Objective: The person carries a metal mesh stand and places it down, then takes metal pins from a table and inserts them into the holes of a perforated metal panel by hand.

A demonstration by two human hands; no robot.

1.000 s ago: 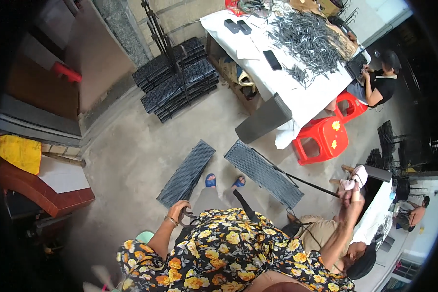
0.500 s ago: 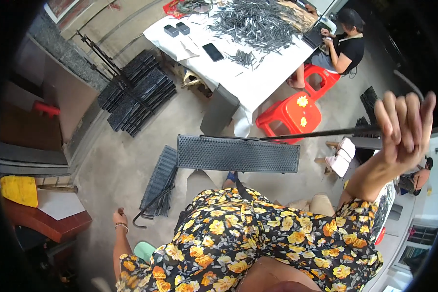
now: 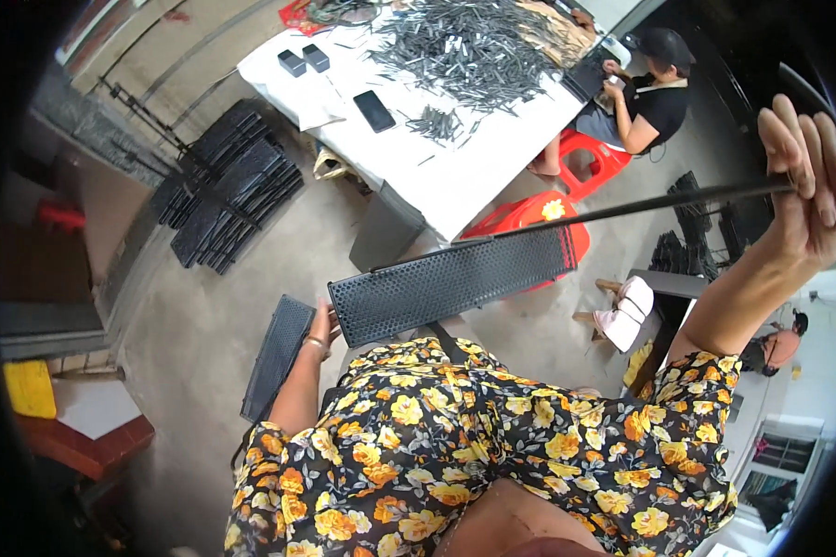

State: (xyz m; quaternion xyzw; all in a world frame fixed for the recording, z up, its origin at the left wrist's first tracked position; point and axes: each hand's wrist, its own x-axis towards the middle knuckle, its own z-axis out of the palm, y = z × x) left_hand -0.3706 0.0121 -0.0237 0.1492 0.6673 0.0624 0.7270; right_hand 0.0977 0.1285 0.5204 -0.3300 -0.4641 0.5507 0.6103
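A long black perforated panel [image 3: 455,283] hangs tilted in front of my body, its right end higher than its left. Along its far edge a slim black rod [image 3: 659,200] runs up to the right. My right hand [image 3: 808,172], raised at the far right, is closed around the rod's upper end. At the panel's left end is my left hand [image 3: 325,325], fingers stretched out beside the short edge; whether they touch it I cannot tell. Below that hand, a second perforated panel [image 3: 279,353] stands low, partly hidden by my left forearm.
A white-covered table [image 3: 418,186] holds a heap of small dark pieces [image 3: 464,65] and a phone [image 3: 373,111]. Red stools [image 3: 515,215] stand beside it. A person [image 3: 655,93] sits at its right. Stacked black panels [image 3: 237,186] lie on the floor at left.
My left hand has come up from low on the left to the panel's left end. My right hand has risen to the right with the rod, and the panel has tilted.
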